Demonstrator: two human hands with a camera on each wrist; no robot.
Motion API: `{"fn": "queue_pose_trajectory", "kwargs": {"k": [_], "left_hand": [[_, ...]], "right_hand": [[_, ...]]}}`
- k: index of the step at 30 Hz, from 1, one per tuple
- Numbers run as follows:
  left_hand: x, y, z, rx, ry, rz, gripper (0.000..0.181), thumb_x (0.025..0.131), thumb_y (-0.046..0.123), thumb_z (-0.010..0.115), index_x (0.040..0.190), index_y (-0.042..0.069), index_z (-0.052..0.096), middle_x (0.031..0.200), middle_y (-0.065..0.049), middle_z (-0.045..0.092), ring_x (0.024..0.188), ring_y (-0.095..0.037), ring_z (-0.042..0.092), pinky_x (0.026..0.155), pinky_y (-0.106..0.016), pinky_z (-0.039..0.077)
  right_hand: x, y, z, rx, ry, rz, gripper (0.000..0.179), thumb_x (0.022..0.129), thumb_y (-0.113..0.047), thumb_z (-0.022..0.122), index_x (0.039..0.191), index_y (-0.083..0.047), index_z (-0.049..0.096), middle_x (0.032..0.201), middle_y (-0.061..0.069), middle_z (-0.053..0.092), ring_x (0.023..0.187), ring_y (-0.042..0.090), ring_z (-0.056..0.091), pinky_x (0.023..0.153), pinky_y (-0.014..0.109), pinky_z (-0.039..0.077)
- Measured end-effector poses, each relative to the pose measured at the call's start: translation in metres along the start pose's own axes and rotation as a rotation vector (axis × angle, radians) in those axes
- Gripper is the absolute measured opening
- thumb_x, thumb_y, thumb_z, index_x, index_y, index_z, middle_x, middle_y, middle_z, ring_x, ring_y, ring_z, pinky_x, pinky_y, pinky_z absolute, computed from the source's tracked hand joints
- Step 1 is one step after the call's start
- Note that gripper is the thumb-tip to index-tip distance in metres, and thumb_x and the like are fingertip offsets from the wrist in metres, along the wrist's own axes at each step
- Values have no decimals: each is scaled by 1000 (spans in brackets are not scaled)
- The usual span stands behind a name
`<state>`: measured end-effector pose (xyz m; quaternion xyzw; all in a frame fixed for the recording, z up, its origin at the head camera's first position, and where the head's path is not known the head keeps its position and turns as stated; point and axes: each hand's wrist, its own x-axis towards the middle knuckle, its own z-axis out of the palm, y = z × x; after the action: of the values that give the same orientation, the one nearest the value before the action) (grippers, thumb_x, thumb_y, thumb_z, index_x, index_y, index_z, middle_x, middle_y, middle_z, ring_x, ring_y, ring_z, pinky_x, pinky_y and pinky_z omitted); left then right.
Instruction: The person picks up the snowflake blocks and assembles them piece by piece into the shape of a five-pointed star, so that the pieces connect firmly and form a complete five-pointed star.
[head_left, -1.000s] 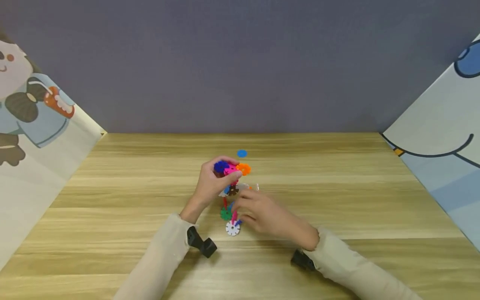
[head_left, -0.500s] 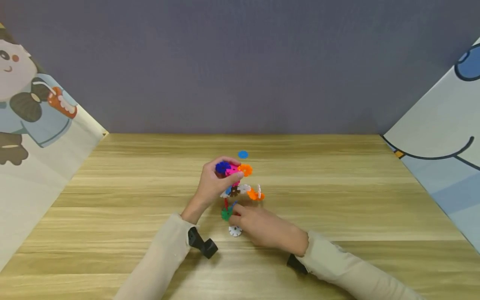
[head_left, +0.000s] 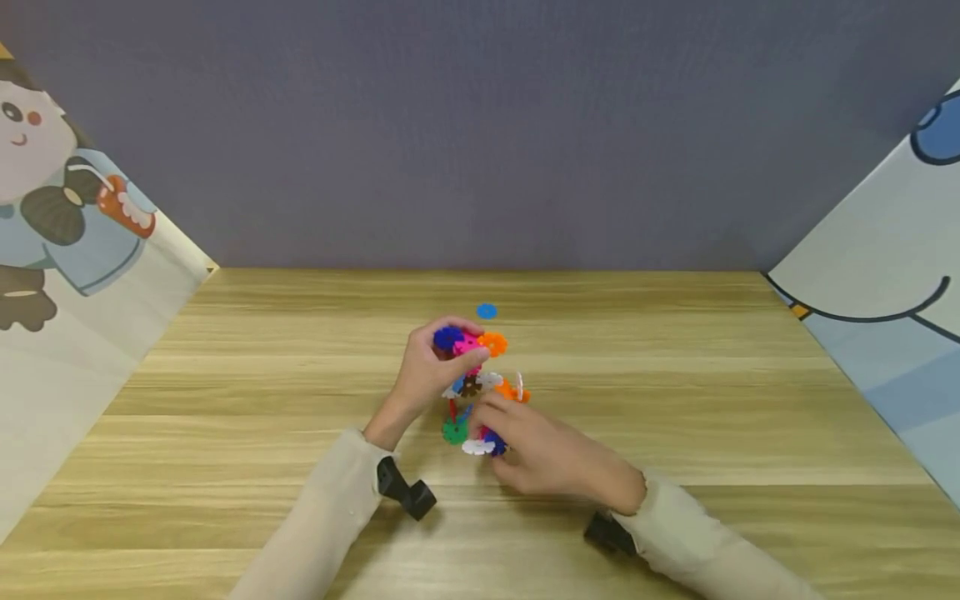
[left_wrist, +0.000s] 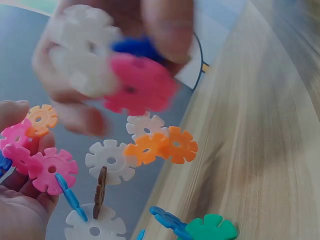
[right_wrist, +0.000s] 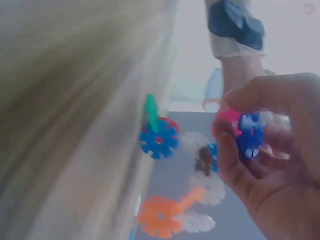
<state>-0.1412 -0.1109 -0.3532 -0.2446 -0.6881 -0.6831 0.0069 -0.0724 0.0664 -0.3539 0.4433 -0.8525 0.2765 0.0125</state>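
Observation:
My left hand (head_left: 423,371) holds the upper part of a structure of interlocking notched plastic discs, with its thumb on a pink disc (head_left: 467,344). Dark blue (head_left: 447,337) and orange (head_left: 492,343) discs stick out on either side there. Brown (head_left: 470,386), white and green (head_left: 454,431) discs hang lower. My right hand (head_left: 551,450) pinches a small cluster of a white disc (left_wrist: 82,55), a pink disc (left_wrist: 142,85) and a dark blue disc (right_wrist: 250,135). In the left wrist view, this cluster shows apart from the lower discs.
A single blue disc (head_left: 487,311) lies on the wooden table (head_left: 675,358) beyond the hands. Behind stands a grey panel (head_left: 480,133), with cartoon-printed panels at both sides. Linked orange discs (left_wrist: 162,146) jut out from the structure near my right hand.
My right hand has moved down, then back up a little. The white disc in its cluster has turned from face-on to nearly edge-on. My left hand has barely moved.

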Motion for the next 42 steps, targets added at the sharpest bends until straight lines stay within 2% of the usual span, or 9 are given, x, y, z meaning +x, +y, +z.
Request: {"fn": "queue_pose_trajectory", "kwargs": {"k": [6,10,13,15,23,30,32,37,42], "left_hand": [[-1,-1,-1,-18,-21,-6,26,84,5,69,105,-7,61,88,-4,62,64,-6,54,56,-18,48],[-1,0,0,-10,-17,-13,24,83,1,68,104,-8,61,90,-7,62,67,-6,56,58,-17,49],[-1,1,1,-2,-14,-13,23,82,-2,67,104,-9,61,91,-9,62,68,-6,57,58,-17,49],[-1,2,2,4,-10,-12,23,82,-3,67,103,-9,61,91,-10,63,67,-5,57,58,-18,49],[-3,4,3,7,2,-13,24,80,-3,68,102,-10,61,90,-12,64,67,-5,57,59,-18,50],[-3,4,4,14,-1,-2,23,80,-3,67,100,-10,61,88,-9,64,65,-5,56,57,-18,49],[-3,5,5,14,-5,2,22,80,-3,67,99,-10,61,87,-6,63,64,-4,55,56,-18,48],[-4,6,6,6,-33,19,19,81,0,68,98,-8,61,85,-5,62,62,-6,53,55,-18,48],[-5,6,11,2,-13,10,17,81,-2,67,96,-9,61,84,-2,61,60,-5,51,53,-17,46]], "right_hand": [[-2,6,-16,148,182,-98,24,81,1,67,102,-10,62,109,5,58,92,11,55,71,18,51],[-2,11,-27,185,309,-145,30,77,0,73,106,-7,65,106,9,66,94,16,61,78,25,54],[-2,15,-34,190,390,-121,34,75,1,75,107,-3,65,104,10,68,95,16,64,80,29,56],[-3,17,-38,212,433,-89,35,75,4,74,108,-1,65,102,11,69,91,13,65,77,30,57],[0,29,-48,384,588,-9,32,75,17,67,107,12,61,98,25,66,90,3,63,81,21,54],[2,31,-50,450,625,42,32,75,18,67,106,15,58,102,29,64,94,1,63,86,19,52],[2,32,-50,464,627,47,32,76,17,67,106,15,59,102,23,66,94,2,64,86,20,52],[2,36,-48,507,634,37,30,77,15,67,105,15,59,104,-6,68,93,4,65,85,21,53],[2,39,-45,573,634,29,29,78,15,66,106,17,57,104,-10,68,92,5,66,83,22,54]]}}
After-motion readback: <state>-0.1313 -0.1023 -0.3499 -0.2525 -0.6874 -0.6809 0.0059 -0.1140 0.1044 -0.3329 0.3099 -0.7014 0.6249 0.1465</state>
